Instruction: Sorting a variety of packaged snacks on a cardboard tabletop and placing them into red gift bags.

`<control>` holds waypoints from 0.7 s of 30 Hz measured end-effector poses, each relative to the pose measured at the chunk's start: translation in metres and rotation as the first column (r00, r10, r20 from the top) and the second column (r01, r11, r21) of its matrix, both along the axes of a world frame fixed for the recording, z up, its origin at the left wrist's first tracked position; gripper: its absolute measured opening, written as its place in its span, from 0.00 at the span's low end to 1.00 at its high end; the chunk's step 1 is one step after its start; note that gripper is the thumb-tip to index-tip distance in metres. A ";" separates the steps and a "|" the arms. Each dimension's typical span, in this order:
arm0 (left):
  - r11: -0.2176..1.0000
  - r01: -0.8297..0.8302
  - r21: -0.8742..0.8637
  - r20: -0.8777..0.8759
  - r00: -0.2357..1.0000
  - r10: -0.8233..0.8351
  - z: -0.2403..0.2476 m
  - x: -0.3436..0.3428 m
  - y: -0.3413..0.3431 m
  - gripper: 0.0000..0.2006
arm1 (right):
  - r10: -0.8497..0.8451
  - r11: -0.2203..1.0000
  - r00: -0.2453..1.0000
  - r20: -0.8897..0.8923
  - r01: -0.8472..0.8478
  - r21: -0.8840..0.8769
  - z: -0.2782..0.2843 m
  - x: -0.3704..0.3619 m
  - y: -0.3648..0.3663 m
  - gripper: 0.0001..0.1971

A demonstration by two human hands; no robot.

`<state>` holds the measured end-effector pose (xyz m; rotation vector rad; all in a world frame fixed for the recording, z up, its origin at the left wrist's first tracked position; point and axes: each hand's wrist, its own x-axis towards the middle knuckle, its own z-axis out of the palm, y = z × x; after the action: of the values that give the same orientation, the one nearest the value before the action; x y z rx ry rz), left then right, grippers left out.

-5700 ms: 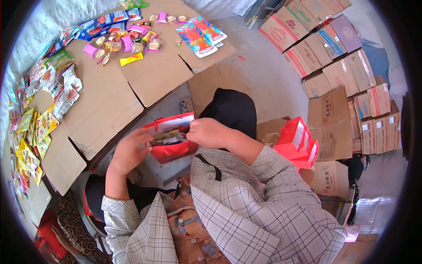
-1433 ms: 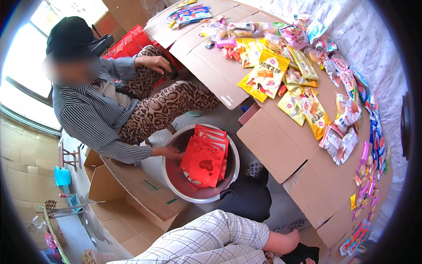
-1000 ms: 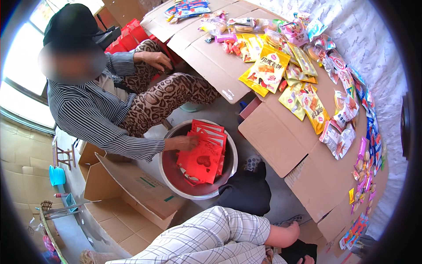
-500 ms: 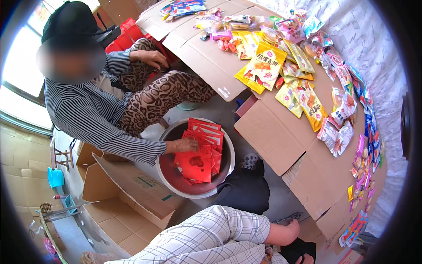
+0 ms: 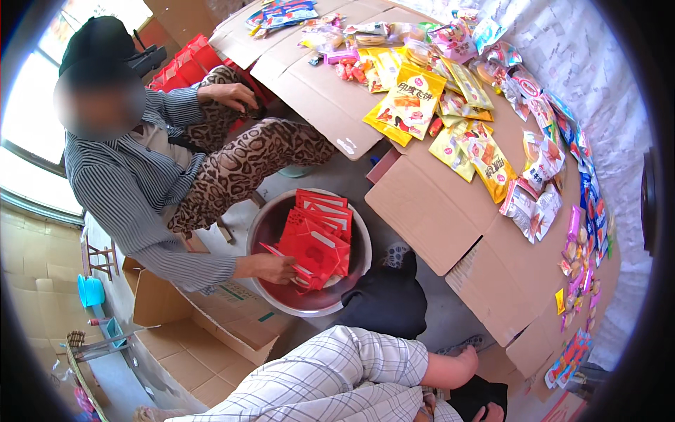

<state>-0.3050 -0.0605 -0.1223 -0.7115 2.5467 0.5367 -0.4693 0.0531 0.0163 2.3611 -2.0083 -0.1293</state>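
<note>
At the bottom edge, only small parts of my hands show. My right hand (image 5: 494, 413) lies against black cloth (image 5: 478, 399), cut off by the frame. A small patch of skin left of it seems to be my left hand (image 5: 427, 406), mostly hidden by the plaid trousers (image 5: 330, 373); its fingers cannot be made out. Beyond my legs stands a round metal basin (image 5: 367, 253) of flat red paper packets (image 5: 316, 253). A co-worker's hand (image 5: 275, 269) pinches the edge of one packet at the basin's left side.
A co-worker in a striped top sits at far left. Cardboard sheets (image 5: 429, 211) on the right bear yellow snack bags (image 5: 411, 102), candies (image 5: 573, 260) and other small packs. Left of my legs lies an open cardboard box (image 5: 190, 352). Red bags (image 5: 186, 67) stand behind the co-worker.
The co-worker's hand has moved from the top of the packets to the basin's near left and lifts one packet's edge. The view has shifted slightly. My hands look little changed.
</note>
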 end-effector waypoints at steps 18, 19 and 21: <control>1.000 -0.027 -0.009 0.027 0.999 0.027 -0.020 -0.022 0.008 0.33 | 0.012 1.000 1.000 0.006 -0.012 -0.005 -0.004 -0.008 0.003 0.18; 0.999 -0.034 0.011 0.001 0.999 0.034 -0.018 -0.020 0.007 0.33 | 0.010 1.000 1.000 0.005 -0.010 -0.001 -0.004 -0.008 0.003 0.17; 0.999 -0.044 0.012 0.004 0.999 0.044 -0.016 -0.018 0.007 0.33 | 0.010 1.000 1.000 0.006 -0.010 0.002 -0.004 -0.007 0.003 0.17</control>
<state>-0.3225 -0.0535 -0.1382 -0.7656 2.5270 0.5642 -0.4761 0.0562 0.0121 2.3754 -1.9995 -0.1250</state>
